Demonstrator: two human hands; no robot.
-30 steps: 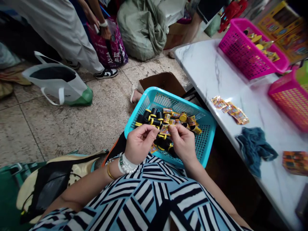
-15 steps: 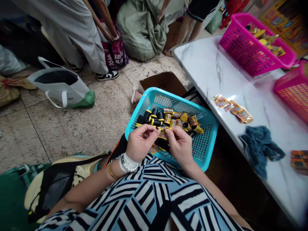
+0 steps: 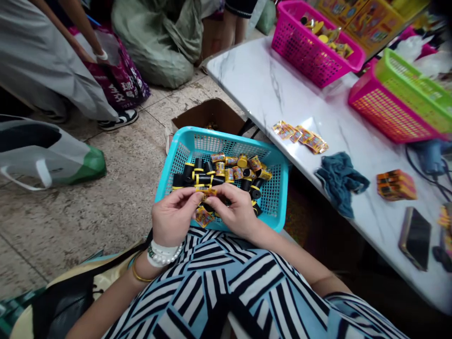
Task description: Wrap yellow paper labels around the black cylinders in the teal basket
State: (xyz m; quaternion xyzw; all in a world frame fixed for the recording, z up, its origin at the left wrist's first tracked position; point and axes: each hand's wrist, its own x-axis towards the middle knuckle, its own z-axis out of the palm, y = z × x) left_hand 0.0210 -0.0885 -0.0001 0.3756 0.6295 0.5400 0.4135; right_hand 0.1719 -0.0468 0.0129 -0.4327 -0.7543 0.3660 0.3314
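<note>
My left hand (image 3: 173, 216) and my right hand (image 3: 235, 209) meet over the near side of a blue basket (image 3: 284, 197). Between their pinched fingertips is a small yellow wrapper (image 3: 207, 191), held at both ends. Several black cylinders with yellow rims (image 3: 204, 179) lie in the basket, next to small containers with yellow printed labels (image 3: 254, 163). An orange-yellow packet (image 3: 204, 216) shows just below my fingers. My hands cover part of the basket's contents.
On the marble-patterned table (image 3: 254, 80) at right are a row of yellow packets (image 3: 301, 136), a teal cloth (image 3: 342, 181), a phone (image 3: 415, 238) and a pink basket (image 3: 314, 56). Behind the blue basket stands a cardboard box (image 3: 208, 112). Another person's legs (image 3: 70, 66) are at upper left.
The view has swung right, showing more of the table, including the phone and a green basket. Both hands still pinch the wrapper, which now looks narrower and more edge-on.
</note>
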